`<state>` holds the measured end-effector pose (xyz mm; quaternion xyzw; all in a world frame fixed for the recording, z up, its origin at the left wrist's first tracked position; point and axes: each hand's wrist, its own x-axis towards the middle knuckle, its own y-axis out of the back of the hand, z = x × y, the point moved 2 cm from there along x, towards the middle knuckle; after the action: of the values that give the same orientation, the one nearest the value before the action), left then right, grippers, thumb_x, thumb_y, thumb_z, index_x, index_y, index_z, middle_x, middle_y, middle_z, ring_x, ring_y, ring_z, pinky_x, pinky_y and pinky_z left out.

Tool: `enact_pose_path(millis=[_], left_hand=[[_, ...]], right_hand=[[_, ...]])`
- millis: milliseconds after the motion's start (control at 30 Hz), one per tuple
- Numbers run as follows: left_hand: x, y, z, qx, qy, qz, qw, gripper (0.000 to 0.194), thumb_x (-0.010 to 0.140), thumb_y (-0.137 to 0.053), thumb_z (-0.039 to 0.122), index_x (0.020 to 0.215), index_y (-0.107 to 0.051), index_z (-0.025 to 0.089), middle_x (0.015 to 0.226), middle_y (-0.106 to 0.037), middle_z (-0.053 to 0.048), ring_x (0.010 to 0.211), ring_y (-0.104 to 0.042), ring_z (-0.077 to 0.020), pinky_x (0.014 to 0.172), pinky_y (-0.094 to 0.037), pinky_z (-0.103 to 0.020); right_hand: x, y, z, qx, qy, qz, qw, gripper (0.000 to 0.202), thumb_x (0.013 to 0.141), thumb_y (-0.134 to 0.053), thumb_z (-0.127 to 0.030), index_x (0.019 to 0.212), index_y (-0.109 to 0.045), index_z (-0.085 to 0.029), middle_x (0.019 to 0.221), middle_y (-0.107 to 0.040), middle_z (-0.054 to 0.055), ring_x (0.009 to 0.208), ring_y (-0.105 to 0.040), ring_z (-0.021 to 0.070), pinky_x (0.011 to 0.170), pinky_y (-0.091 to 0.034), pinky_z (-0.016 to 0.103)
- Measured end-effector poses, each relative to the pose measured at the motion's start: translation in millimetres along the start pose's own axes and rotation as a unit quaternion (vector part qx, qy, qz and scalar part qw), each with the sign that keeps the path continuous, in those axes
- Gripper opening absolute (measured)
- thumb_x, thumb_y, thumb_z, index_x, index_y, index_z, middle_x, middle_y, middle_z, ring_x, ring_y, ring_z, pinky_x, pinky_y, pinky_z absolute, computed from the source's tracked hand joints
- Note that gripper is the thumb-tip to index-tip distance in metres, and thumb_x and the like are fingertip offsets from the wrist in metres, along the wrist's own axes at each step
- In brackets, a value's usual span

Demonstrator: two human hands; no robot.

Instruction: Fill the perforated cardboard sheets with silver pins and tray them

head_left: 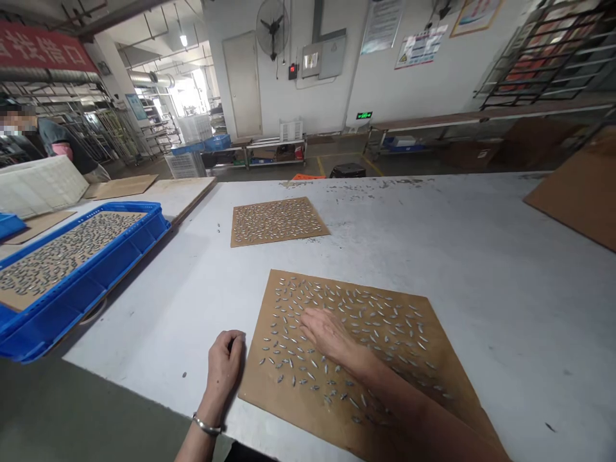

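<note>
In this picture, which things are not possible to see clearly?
Head view only:
- Metal pieces on the near board: too small to tell what they are.
- Pieces under the right hand: covered by the palm.
- Left hand: closed at the board's edge; whether it holds anything is hidden by its fingers.
- Blue tray: cut off by the left edge.

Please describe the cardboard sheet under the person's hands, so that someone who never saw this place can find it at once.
On the long white table, look at the near edge, where the right hand lies flat on a brown cardboard sheet strewn with small metal pieces. The left hand holds its left edge. A smaller, more densely covered sheet lies farther back; another sits in a blue crate.
</note>
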<state>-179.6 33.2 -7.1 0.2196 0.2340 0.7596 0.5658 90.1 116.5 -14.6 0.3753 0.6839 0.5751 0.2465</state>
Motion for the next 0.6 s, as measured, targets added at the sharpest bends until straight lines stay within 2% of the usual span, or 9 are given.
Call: enact_pose_path(millis=[100,267,367,433,500,600], left_hand=[[2.1,-1.3,-6.1,0.004,0.002,-0.007,1.000,0.038,0.090,-0.048,0.051,0.087,-0.072,0.021,0.093,-0.075,-0.009,0.089,-0.069,-0.0260,0.083,-0.052,-0.039],[10.0,-0.8,-18.3,0.010,0.004,0.003,1.000,0.041,0.084,-0.053,0.057,0.090,-0.075,0.023,0.099,-0.078,-0.008,0.094,-0.071,-0.0285,0.087,-0.055,-0.040],[16.7,2.2,-20.2,0.025,0.013,-0.003,1.000,0.044,0.080,-0.055,0.061,0.091,-0.076,0.024,0.103,-0.079,-0.008,0.098,-0.072,-0.0306,0.089,-0.056,-0.041],[20.0,4.9,-18.7,0.034,0.025,-0.012,0.999,0.046,0.077,-0.055,0.062,0.091,-0.076,0.024,0.104,-0.080,-0.008,0.099,-0.072,-0.0315,0.090,-0.057,-0.041],[22.0,7.5,-16.2,0.046,0.039,-0.019,0.998,0.046,0.076,-0.055,0.062,0.090,-0.076,0.024,0.104,-0.080,-0.008,0.098,-0.073,-0.0322,0.089,-0.058,-0.042],[23.5,10.4,-13.2,0.065,0.050,-0.019,0.996,0.045,0.076,-0.054,0.062,0.091,-0.077,0.025,0.103,-0.081,-0.007,0.097,-0.073,-0.0329,0.087,-0.058,-0.042]], right_hand=[[0.6,0.8,0.2,0.000,-0.001,-0.008,1.000,0.024,0.100,-0.052,-0.017,0.082,-0.067,-0.018,0.089,-0.066,0.005,0.082,-0.059,0.0185,0.074,-0.038,0.031],[2.2,14.1,-9.3,0.006,-0.032,-0.057,0.998,0.017,0.099,-0.056,-0.018,0.089,-0.071,-0.017,0.097,-0.070,0.007,0.090,-0.063,0.0198,0.079,-0.042,0.030],[-4.7,28.6,-3.9,0.023,-0.054,-0.035,0.998,0.015,0.099,-0.058,-0.023,0.094,-0.072,-0.019,0.097,-0.069,0.005,0.087,-0.063,0.0179,0.075,-0.041,0.027],[-20.2,41.4,10.2,0.043,-0.077,-0.002,0.996,0.016,0.100,-0.057,-0.024,0.094,-0.071,-0.020,0.094,-0.068,0.004,0.085,-0.062,0.0165,0.073,-0.040,0.026],[-45.0,55.7,34.1,0.063,-0.121,0.022,0.990,0.019,0.100,-0.055,-0.022,0.091,-0.071,-0.020,0.093,-0.068,0.004,0.084,-0.061,0.0157,0.073,-0.040,0.025],[-91.0,77.3,85.8,0.075,-0.248,0.036,0.965,0.022,0.100,-0.051,-0.019,0.094,-0.073,-0.020,0.099,-0.070,0.005,0.091,-0.064,0.0161,0.078,-0.041,0.025]])
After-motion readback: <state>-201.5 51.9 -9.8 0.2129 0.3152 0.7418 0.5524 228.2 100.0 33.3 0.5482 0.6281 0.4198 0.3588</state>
